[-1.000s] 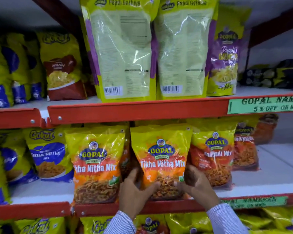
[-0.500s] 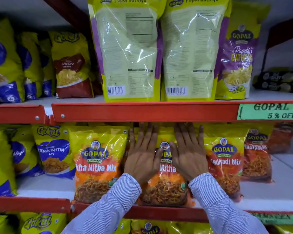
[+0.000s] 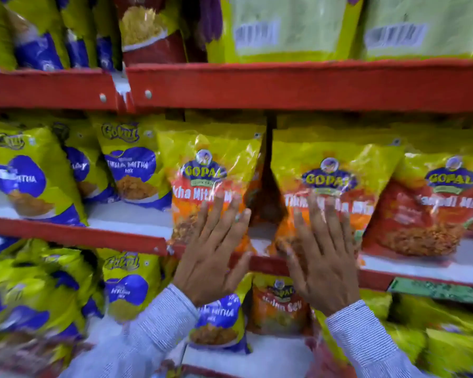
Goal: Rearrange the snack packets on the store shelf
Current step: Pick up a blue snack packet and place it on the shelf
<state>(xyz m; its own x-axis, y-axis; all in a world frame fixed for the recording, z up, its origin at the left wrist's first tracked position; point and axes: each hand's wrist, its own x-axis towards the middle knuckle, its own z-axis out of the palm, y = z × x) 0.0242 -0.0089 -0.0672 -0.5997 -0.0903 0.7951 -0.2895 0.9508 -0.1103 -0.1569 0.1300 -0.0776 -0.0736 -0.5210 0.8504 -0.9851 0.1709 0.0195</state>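
Red-painted metal rails (image 3: 311, 85) with round rivet heads front three white shelf boards packed with glossy, crinkled plastic pouches; the whole view is softened by motion blur. On the middle shelf two upright yellow-and-orange Gopal packets stand side by side with a dark gap between them: the left Tikha Mitha Mix packet (image 3: 210, 173) and the right Tikha Mitha Mix packet (image 3: 331, 170), both pillow-shaped, with flat sealed tops and printed heaps of fried mix near the base. The left hand (image 3: 210, 257) is spread flat, fingers straight and slightly fanned, its fingertips over the lower front of the left packet and its palm across the rail below; it grips nothing. The right hand (image 3: 322, 266) is likewise flat and open, fingers extended over the lower front of the right packet, holding nothing; whether either hand actually presses the film cannot be told through the blur. Both wrists emerge from finely striped pale blue woven sleeves (image 3: 159, 323). To the right stands a redder Gopal mix packet (image 3: 432, 208), touching its neighbour. To the left lean yellow-and-blue Gokul packets (image 3: 131, 165), tilted against one another. The upper shelf carries pale green pouch backs with barcodes (image 3: 257, 32) and a maroon packet (image 3: 150, 36). Below, further blue-and-yellow packets (image 3: 126, 285) and an orange sev packet (image 3: 279, 304) stand on the bottom board.
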